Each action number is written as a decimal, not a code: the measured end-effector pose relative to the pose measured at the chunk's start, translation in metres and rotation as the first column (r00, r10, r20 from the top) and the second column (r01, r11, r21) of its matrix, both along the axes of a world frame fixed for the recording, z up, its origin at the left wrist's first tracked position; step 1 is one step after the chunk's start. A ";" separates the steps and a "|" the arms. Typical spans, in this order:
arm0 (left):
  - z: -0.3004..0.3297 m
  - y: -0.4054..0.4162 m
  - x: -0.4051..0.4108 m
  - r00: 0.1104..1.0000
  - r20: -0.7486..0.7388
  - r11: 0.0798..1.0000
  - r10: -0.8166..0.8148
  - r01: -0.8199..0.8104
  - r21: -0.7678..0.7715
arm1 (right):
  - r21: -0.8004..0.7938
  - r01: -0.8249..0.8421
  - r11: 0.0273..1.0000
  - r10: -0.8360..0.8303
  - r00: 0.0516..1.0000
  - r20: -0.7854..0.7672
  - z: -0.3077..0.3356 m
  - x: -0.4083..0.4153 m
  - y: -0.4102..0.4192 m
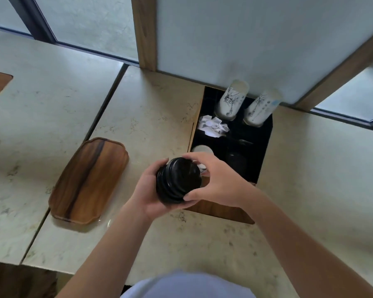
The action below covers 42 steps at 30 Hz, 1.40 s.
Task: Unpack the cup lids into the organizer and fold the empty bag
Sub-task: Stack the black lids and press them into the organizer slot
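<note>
You hold the stack of black cup lids (178, 180) between both hands: your left hand (148, 190) cups it from below with curled fingers, and your right hand (216, 179) grasps its top rim. The stack hangs above the surface, just at the near left corner of the organizer (261, 151), over a compartment where something pale (201, 149) already sits. The lids look loosely nested and tilted, so I think they can slide apart and spill if you loosen one hand. I cannot see the bag clearly.
</note>
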<state>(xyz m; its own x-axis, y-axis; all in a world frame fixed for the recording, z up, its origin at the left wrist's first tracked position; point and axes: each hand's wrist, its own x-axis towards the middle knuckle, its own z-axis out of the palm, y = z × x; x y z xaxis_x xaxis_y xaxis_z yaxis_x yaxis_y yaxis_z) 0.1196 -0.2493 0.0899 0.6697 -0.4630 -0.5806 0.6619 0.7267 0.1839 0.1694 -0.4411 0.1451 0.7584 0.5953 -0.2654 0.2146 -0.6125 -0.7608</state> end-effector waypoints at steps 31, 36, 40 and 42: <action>0.007 -0.174 -0.044 0.993 0.008 0.846 -0.120 0.098 0.524 | 0.153 0.480 0.864 -0.486 0.874 0.004 -0.049 -0.127 -0.125; 0.003 -0.185 -0.029 0.989 -0.017 0.850 -0.144 0.132 0.510 | 0.122 0.511 0.851 -0.518 0.855 0.027 -0.053 -0.110 -0.141; -0.006 -0.191 -0.012 0.990 -0.051 0.852 -0.133 0.140 0.504 | 0.090 0.517 0.852 -0.518 0.855 -0.005 -0.058 -0.091 -0.149; -0.010 -0.192 -0.004 0.989 -0.058 0.854 -0.134 0.145 0.500 | 0.068 0.518 0.853 -0.517 0.855 -0.025 -0.064 -0.082 -0.151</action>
<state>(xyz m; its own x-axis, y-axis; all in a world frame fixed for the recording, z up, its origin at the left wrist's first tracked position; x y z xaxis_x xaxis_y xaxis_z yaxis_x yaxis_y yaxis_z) 0.1151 -0.4416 0.0804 0.6055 -0.1928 -0.7721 0.7568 0.4397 0.4837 0.0872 -0.5916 0.0816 0.9607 0.1343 -0.2430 -0.1229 -0.5791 -0.8059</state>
